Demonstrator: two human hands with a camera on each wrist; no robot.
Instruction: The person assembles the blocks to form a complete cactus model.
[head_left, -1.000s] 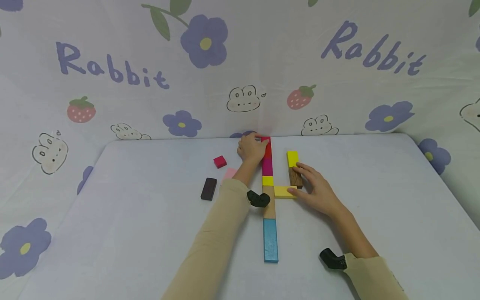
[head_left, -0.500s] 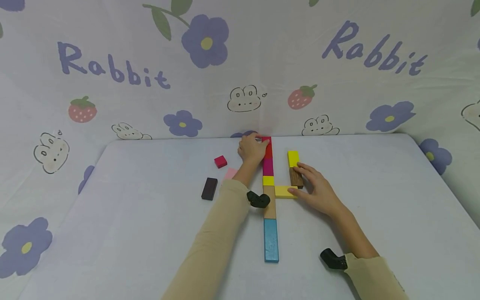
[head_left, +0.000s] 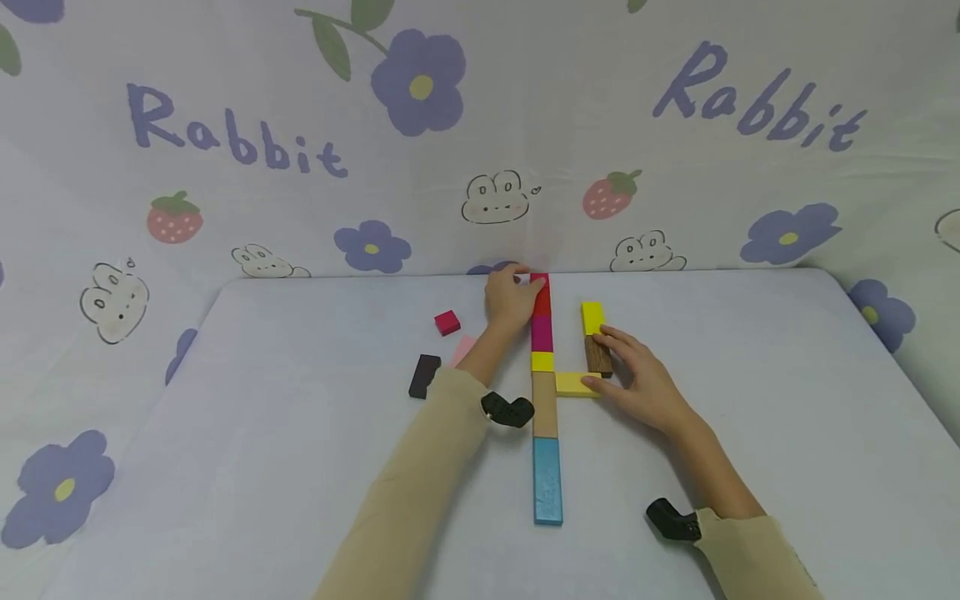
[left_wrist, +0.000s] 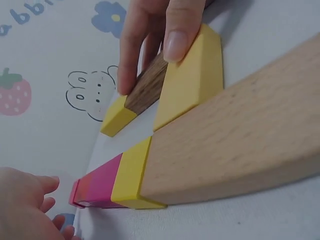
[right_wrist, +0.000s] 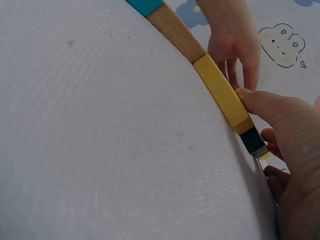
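A row of wooden blocks runs away from me: a blue block (head_left: 547, 482), a tan block (head_left: 545, 406), a small yellow block (head_left: 542, 361), a magenta block (head_left: 542, 333) and a red block (head_left: 542, 302). At its far end my left hand (head_left: 512, 300) lies beside the row, thumb at the red end; the wrist view shows its fingers loosely bent. Branching right is a yellow plank (head_left: 572, 384), which meets a brown block (head_left: 597, 356) with another yellow block (head_left: 592, 317) beyond. My right hand (head_left: 641, 383) touches the plank with its thumb, its extended fingers along the brown block.
Left of the row lie a small red block (head_left: 447, 322), a black block (head_left: 424, 376) and a pink block (head_left: 461, 350), the last two partly hidden by my left arm. A patterned cloth (head_left: 300, 217) rises behind the white table (head_left: 247, 467).
The whole head view has shifted slightly, so everything sits a little further right. My left forearm has moved slightly left against the row. Both hands stay at the same blocks.
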